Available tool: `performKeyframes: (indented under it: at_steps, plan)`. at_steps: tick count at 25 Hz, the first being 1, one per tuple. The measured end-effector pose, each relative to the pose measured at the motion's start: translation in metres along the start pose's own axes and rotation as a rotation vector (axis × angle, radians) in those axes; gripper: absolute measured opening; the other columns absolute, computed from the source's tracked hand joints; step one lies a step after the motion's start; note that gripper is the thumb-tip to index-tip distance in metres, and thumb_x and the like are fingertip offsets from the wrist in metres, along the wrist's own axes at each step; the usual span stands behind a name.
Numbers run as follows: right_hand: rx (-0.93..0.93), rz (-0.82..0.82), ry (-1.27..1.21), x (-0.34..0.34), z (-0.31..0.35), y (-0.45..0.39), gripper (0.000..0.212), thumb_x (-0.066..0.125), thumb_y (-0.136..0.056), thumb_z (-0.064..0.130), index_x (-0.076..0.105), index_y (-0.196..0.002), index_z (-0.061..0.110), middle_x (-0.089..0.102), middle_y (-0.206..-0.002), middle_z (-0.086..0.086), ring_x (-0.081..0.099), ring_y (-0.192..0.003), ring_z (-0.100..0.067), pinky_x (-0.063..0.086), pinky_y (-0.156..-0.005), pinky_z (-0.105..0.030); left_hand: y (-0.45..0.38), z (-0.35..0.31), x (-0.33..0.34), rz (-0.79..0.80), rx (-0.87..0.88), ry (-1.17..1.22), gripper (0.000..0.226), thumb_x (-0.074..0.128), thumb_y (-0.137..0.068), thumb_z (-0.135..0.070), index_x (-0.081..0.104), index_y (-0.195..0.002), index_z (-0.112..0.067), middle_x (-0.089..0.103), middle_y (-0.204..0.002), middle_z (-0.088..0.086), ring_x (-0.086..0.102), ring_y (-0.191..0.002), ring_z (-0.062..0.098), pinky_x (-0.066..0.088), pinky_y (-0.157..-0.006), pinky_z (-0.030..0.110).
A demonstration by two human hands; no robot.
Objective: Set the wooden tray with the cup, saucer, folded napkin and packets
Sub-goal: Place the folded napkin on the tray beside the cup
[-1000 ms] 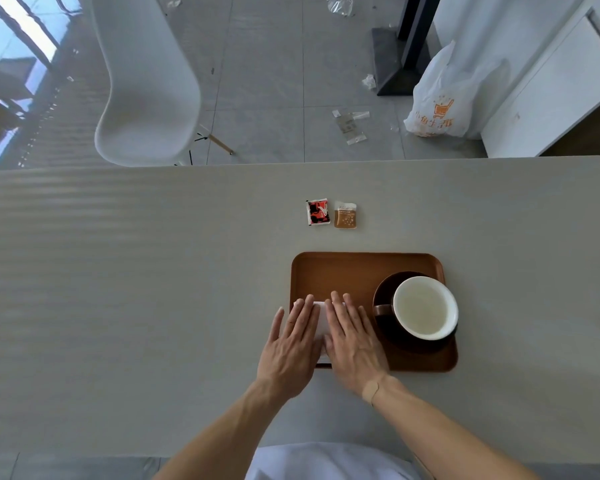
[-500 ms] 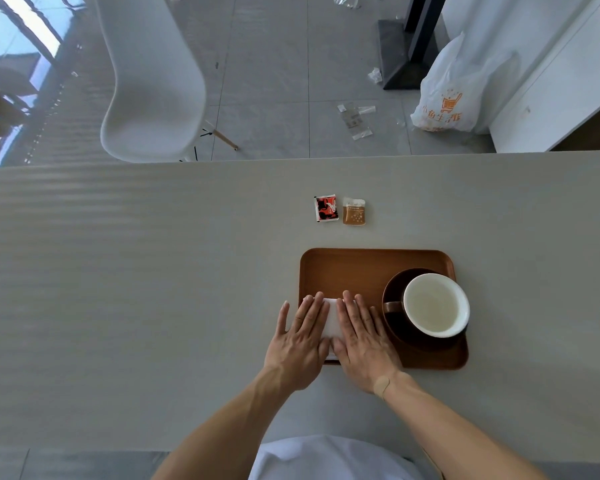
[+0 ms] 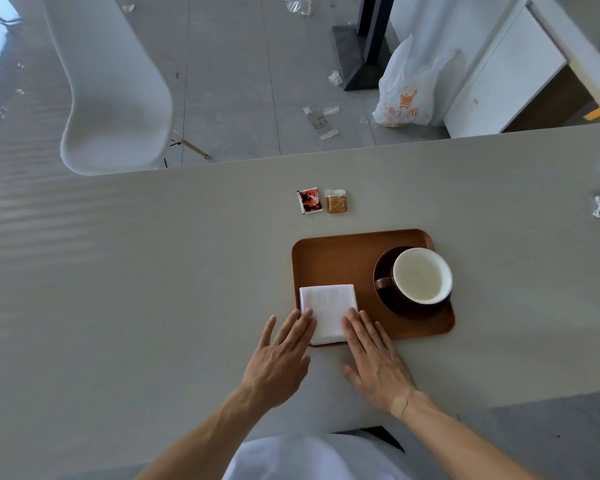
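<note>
The wooden tray (image 3: 340, 258) is a rectangular, reddish-brown board with rounded corners and a low raised rim; it is positioned flat on the pale grey table (image 3: 153, 289), near its front edge.

The saucer (image 3: 383, 271) is dark brown and round, and is placed in the right half of the tray. The cup (image 3: 421, 276) is seated on the saucer; its interior is white, its exterior dark brown, and its handle is directed toward the left.

The folded napkin (image 3: 328, 308) is white and roughly square, with crisp edges. It is located in the near-left corner of the tray, its near edge level with the tray rim.

Two packets are laid side by side on the table beyond the tray, well apart from it: a red and black packet (image 3: 309, 201) on the left, and a brown packet (image 3: 336, 201) with a white top just beside it.

The left hand (image 3: 281, 358) is held flat with fingers straight, fingertips touching the near-left corner of the napkin. The right hand (image 3: 374, 358) is likewise flat and extended, fingertips at the near-right corner. Nothing is gripped by either hand.
</note>
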State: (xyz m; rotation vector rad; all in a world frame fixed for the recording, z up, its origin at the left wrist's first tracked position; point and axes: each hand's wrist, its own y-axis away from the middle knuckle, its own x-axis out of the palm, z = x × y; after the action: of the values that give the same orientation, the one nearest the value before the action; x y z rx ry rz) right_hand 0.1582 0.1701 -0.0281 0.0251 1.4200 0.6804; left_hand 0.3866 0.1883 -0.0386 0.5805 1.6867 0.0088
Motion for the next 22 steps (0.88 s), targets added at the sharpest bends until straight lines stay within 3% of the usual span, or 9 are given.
performKeyframes:
  at_steps: [4, 8, 10, 12, 15, 18, 20, 22]
  plan:
    - [0.039, 0.05, 0.038, -0.003, 0.006, 0.0, 0.086, 0.033, -0.094, 0.05, -0.032, -0.143, 0.023, -0.034, -0.155, 0.001, -0.024, -0.146, -0.021, -0.012, -0.12, -0.04, 0.004, 0.007, 0.001, 0.063, 0.032, -0.019, 0.073, 0.03, -0.098, -0.042, -0.014, -0.154, -0.023, -0.022, -0.162, -0.005, -0.016, -0.149, 0.02, -0.004, -0.12, 0.055]
    - [0.037, 0.094, 0.009, -0.011, 0.007, -0.001, 0.087, 0.04, -0.095, 0.045, -0.026, -0.146, 0.021, -0.028, -0.158, 0.001, -0.015, -0.148, -0.019, -0.001, -0.122, -0.039, 0.002, 0.006, -0.007, 0.078, 0.044, -0.037, 0.074, 0.032, -0.099, -0.044, -0.015, -0.153, -0.025, -0.024, -0.161, -0.004, -0.019, -0.149, 0.024, -0.008, -0.12, 0.054]
    - [0.029, 0.105, -0.014, -0.021, 0.006, -0.003, 0.08, 0.043, -0.095, 0.039, -0.009, -0.153, 0.021, -0.015, -0.163, 0.0, -0.002, -0.15, -0.02, 0.01, -0.122, -0.037, 0.0, 0.004, -0.012, 0.054, 0.026, -0.006, 0.069, 0.033, -0.098, -0.043, -0.001, -0.155, -0.026, -0.012, -0.164, -0.004, -0.012, -0.151, 0.025, -0.008, -0.121, 0.053]
    - [0.008, 0.089, -0.019, -0.036, 0.006, -0.008, 0.065, 0.043, -0.095, 0.035, 0.015, -0.152, 0.021, 0.007, -0.163, -0.004, 0.024, -0.145, -0.026, 0.027, -0.117, -0.038, -0.006, 0.001, -0.023, 0.008, 0.004, 0.057, 0.058, 0.037, -0.098, -0.041, 0.023, -0.152, -0.026, 0.011, -0.164, -0.003, 0.004, -0.151, 0.025, -0.003, -0.122, 0.052]
    - [-0.068, 0.04, 0.053, -0.065, 0.009, -0.02, 0.042, 0.039, -0.097, 0.036, 0.044, -0.136, 0.022, 0.049, -0.14, -0.006, 0.057, -0.113, -0.026, 0.048, -0.091, -0.04, -0.023, -0.003, -0.044, -0.077, -0.04, 0.158, 0.039, 0.044, -0.096, -0.04, 0.054, -0.132, -0.028, 0.048, -0.145, -0.005, 0.036, -0.138, 0.018, 0.018, -0.12, 0.045]
    - [-0.147, -0.02, 0.075, -0.094, 0.007, -0.04, 0.034, 0.04, -0.096, 0.04, 0.057, -0.12, 0.023, 0.067, -0.11, -0.002, 0.065, -0.095, -0.023, 0.046, -0.069, -0.033, -0.048, 0.003, -0.072, -0.068, -0.101, 0.265, 0.028, 0.054, -0.093, -0.036, 0.064, -0.119, -0.029, 0.064, -0.123, -0.006, 0.056, -0.112, 0.015, 0.037, -0.097, 0.029]
    - [-0.15, -0.008, 0.019, -0.118, 0.001, -0.063, 0.032, 0.042, -0.093, 0.042, 0.061, -0.112, 0.025, 0.069, -0.106, -0.001, 0.066, -0.093, -0.024, 0.048, -0.07, -0.035, -0.067, 0.013, -0.093, 0.021, -0.163, 0.331, 0.024, 0.061, -0.09, -0.033, 0.065, -0.113, -0.03, 0.065, -0.115, -0.007, 0.061, -0.099, 0.015, 0.042, -0.078, 0.026]
    - [-0.104, 0.019, -0.021, -0.145, -0.011, -0.091, 0.029, 0.046, -0.09, 0.043, 0.062, -0.108, 0.027, 0.069, -0.105, 0.001, 0.065, -0.092, -0.023, 0.05, -0.073, -0.035, -0.087, 0.026, -0.114, 0.089, -0.206, 0.348, 0.022, 0.065, -0.087, -0.032, 0.066, -0.109, -0.028, 0.065, -0.108, -0.008, 0.062, -0.096, 0.014, 0.047, -0.073, 0.027]
